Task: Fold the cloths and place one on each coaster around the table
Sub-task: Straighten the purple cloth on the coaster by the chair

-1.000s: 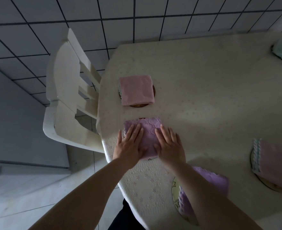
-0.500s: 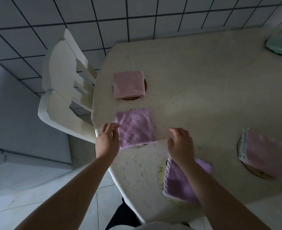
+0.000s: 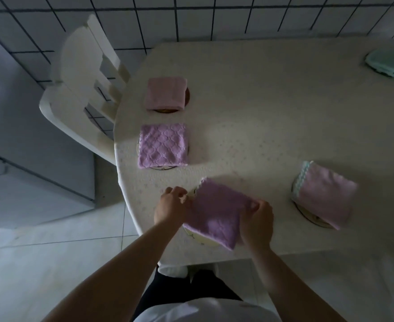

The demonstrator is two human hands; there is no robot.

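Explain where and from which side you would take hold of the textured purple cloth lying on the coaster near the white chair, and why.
Probably pinch the textured purple cloth at its two near corners, coming from the table edge nearest the person. It lies flat and square on its coaster, folded, with nothing resting on it, so corner grips would keep the layers together.

Only 1 view exists, a wide-angle camera worn on the person's head. It looks steeply down and forward over the near edge of the worktop [image 3: 272, 117], close enough that both forearms run up from the bottom border to the hands [image 3: 171, 206] near the middle. The lens bends straight lines toward the edges. A white chair [image 3: 82, 89] and the tiled floor [image 3: 40, 263] fill the left side; a tiled wall [image 3: 191, 17] crosses the top.
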